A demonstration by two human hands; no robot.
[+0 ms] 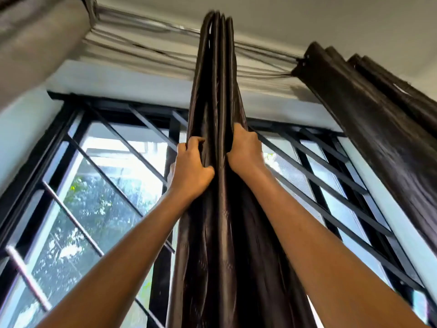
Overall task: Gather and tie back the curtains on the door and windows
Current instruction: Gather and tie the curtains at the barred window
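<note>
Gripped at centre frame, in curled fingers of left hand and right hand: dark brown glossy satin curtain, bunched into vertical folds. Likely to slip loose and fan out if squeezed lightly; liable to strain at its top edge if tugged downward.

Blurred rail, dark curtains hanging from it
</note>
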